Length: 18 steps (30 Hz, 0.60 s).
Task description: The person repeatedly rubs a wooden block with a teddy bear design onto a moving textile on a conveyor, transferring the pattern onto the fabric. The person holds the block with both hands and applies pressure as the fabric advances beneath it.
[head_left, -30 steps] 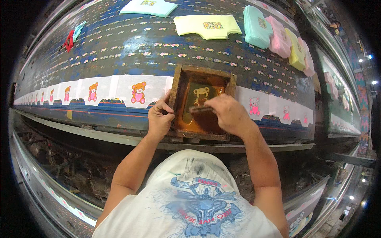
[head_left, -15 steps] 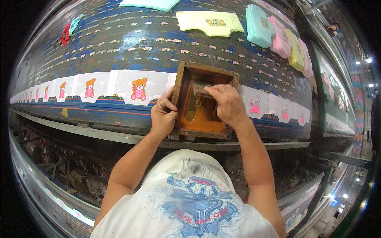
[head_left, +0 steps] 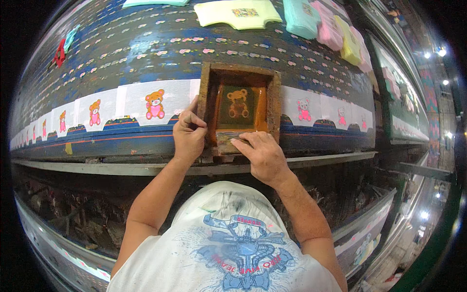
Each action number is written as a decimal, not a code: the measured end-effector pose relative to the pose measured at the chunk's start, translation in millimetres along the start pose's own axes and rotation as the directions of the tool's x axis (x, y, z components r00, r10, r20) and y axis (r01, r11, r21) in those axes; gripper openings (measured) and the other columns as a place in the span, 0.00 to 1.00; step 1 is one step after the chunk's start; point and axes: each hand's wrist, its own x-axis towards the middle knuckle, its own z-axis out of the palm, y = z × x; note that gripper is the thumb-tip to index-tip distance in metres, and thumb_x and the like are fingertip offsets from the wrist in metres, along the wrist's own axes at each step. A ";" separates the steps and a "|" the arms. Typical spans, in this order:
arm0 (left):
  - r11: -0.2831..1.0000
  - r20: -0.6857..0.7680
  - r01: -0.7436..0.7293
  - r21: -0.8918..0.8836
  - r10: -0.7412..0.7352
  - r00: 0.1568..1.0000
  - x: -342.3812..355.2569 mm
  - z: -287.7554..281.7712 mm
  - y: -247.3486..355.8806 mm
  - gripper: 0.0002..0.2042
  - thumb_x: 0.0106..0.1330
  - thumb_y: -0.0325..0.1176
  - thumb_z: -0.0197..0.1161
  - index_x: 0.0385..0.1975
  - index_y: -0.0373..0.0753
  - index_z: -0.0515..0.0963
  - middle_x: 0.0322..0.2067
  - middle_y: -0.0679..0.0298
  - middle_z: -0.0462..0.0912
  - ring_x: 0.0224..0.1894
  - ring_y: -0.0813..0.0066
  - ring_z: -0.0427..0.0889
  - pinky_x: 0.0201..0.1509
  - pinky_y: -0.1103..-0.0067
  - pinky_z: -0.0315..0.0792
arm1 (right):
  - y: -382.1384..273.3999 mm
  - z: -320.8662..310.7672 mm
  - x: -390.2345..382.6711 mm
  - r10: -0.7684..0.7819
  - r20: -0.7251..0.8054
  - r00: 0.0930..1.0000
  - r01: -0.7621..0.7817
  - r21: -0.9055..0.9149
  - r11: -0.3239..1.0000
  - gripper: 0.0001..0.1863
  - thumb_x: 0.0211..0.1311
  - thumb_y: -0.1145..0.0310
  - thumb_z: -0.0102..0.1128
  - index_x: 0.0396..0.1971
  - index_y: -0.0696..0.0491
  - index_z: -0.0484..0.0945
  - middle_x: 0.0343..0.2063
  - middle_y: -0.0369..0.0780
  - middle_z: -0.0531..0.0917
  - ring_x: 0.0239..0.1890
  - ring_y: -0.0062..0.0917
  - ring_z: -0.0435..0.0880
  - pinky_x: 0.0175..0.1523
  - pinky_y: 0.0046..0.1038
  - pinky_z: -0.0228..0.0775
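Observation:
A wooden screen-printing frame (head_left: pixel 276 100) lies on the long table's near edge, over the row of white fabric pieces. Its mesh (head_left: pixel 224 108) bears a teddy bear shape with orange ink around it. My left hand (head_left: pixel 188 135) grips the frame's left side, fingers closed on the wood. Inside the frame's near end, my right hand (head_left: pixel 263 156) holds a squeegee (head_left: pixel 227 143), partly hidden by the fingers. Left of the frame, a white fabric piece (head_left: pixel 134 104) carries an orange and pink bear. To the right, another piece (head_left: pixel 315 100) shows a pale bear with pink.
Along the table (head_left: pixel 160 63) run rows of small printed marks. Stacked yellow garment pieces (head_left: pixel 236 13) lie at the far side, beside turquoise (head_left: pixel 299 22) and pink (head_left: pixel 328 27) stacks. A metal rail (head_left: pixel 121 168) follows the near edge. Red cloth (head_left: pixel 60 53) lies far left.
My right hand has drawn the squeegee toward me, from the frame's middle to its near end, uncovering the bear on the mesh. My left hand still holds the frame. The whole view has shifted slightly.

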 end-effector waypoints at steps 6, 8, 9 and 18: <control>0.998 -0.010 -0.004 -0.058 0.004 1.000 4.0 1.6 8.9 0.11 0.56 0.12 0.68 0.28 0.38 0.78 0.82 0.36 0.76 0.80 0.55 0.80 0.82 0.66 0.67 | -2.7 -7.6 -28.6 0.091 -0.051 0.995 -0.086 0.080 0.993 0.26 0.69 0.63 0.80 0.65 0.53 0.89 0.66 0.48 0.85 0.74 0.46 0.80 0.77 0.48 0.74; 0.997 -0.011 0.009 -0.072 -0.010 1.000 5.6 5.2 18.5 0.12 0.55 0.11 0.67 0.28 0.40 0.79 0.82 0.37 0.76 0.81 0.53 0.79 0.84 0.63 0.65 | 6.7 -7.3 -42.0 0.183 -0.193 0.964 -0.163 0.117 0.980 0.27 0.70 0.62 0.81 0.66 0.53 0.89 0.68 0.49 0.84 0.76 0.48 0.80 0.79 0.48 0.73; 0.998 0.009 -0.053 -0.037 0.053 0.999 6.5 7.1 24.0 0.12 0.55 0.11 0.66 0.28 0.40 0.79 0.82 0.37 0.76 0.82 0.53 0.78 0.85 0.63 0.65 | 13.2 -5.6 -50.1 0.257 -0.265 0.929 -0.223 0.154 0.963 0.26 0.71 0.63 0.81 0.66 0.54 0.89 0.69 0.50 0.84 0.76 0.48 0.80 0.80 0.48 0.72; 0.975 0.111 -0.217 0.035 0.212 0.971 -8.1 112.2 35.0 0.14 0.56 0.09 0.63 0.27 0.40 0.77 0.85 0.39 0.71 0.90 0.45 0.67 0.91 0.57 0.59 | 101.0 -24.7 -136.3 0.592 -0.321 0.739 -0.320 0.607 0.728 0.22 0.76 0.66 0.80 0.65 0.57 0.90 0.70 0.50 0.88 0.75 0.46 0.83 0.82 0.47 0.71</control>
